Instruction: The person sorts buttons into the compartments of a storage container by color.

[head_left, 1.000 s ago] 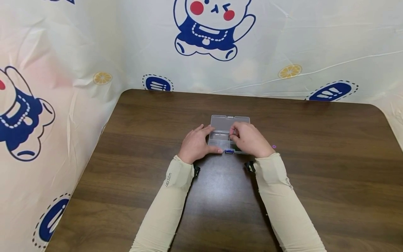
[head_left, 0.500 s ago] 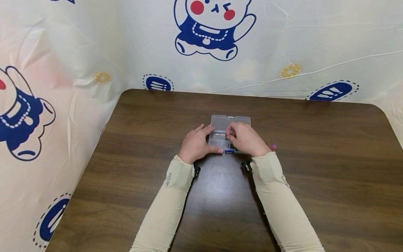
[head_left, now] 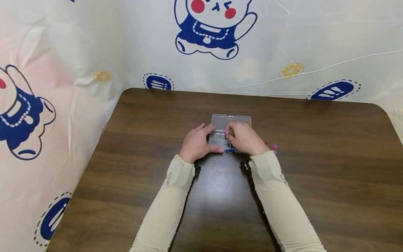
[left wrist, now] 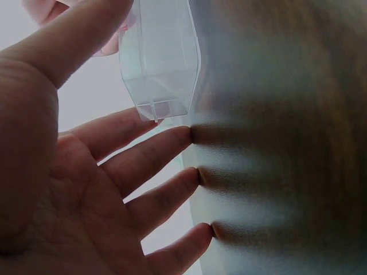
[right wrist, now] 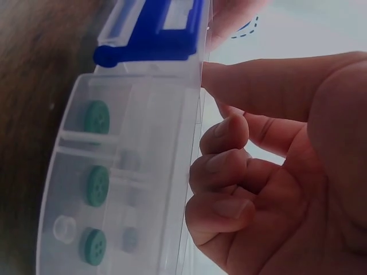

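I have the left grip point(head_left: 196, 143) spread, thumb and forefinger against the clear box point(head_left: 218, 143); its open lid point(head_left: 220, 120) beyond. Blue latch point(head_left: 230, 151) just right of that thumb. Right grip point(head_left: 245, 137) over the box, fingers curled; whether it pinches anything, I cannot tell. Green buttons point(right wrist: 98, 186) inside, beside it. Red bits point(head_left: 266, 143), purple bits point(head_left: 275, 146) on the surface point(head_left: 315, 150), right of that wrist.

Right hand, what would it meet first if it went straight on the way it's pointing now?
Probably the open clear box just ahead; if the right hand passes above that, the left hand. Height over the box is hard to judge.
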The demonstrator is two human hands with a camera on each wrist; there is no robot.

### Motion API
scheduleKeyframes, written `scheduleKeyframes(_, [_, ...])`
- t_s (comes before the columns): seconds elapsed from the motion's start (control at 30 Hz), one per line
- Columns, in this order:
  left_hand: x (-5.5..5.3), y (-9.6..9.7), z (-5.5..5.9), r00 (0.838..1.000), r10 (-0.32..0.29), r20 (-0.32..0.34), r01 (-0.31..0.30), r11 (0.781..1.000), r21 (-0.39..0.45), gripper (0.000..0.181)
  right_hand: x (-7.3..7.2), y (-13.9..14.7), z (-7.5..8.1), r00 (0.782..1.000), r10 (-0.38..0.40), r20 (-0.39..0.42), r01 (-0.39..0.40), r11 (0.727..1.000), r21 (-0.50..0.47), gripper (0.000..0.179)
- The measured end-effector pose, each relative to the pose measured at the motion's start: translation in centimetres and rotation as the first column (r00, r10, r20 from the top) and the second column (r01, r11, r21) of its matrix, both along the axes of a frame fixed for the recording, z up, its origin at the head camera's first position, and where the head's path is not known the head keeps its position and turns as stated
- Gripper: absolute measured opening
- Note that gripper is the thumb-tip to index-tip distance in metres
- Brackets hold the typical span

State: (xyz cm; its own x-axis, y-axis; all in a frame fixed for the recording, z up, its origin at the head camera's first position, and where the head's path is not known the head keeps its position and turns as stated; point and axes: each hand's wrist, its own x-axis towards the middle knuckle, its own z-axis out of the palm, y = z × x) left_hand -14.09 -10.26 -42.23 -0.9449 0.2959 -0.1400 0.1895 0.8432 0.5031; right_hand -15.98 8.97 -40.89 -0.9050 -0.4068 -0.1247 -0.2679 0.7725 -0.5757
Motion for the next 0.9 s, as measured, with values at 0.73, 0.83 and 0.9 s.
scheduleKeyframes(0.73, [0.01,0.04,0.14,1.000,0.007,0.016,-0.007,1.000,0.008,0.088,0.36,0.21,0.34,1.000,-0.002,-0.012,0.002,1.000,-0.003,0.005])
scheduleKeyframes(0.83, [0.02,0.04,0.17,1.000,0.009,0.019,-0.010,1.000,0.009,0.088,0.39,0.40,0.39,1.000,-0.010,-0.013,0.010,1.000,-0.001,0.005])
scheduleKeyframes(0.9, [0.00,0.05,0.17,1.000,0.009,0.020,-0.009,1.000,0.008,0.088,0.40,0.53,0.47,1.000,-0.014,-0.014,0.014,1.000,0.000,0.005])
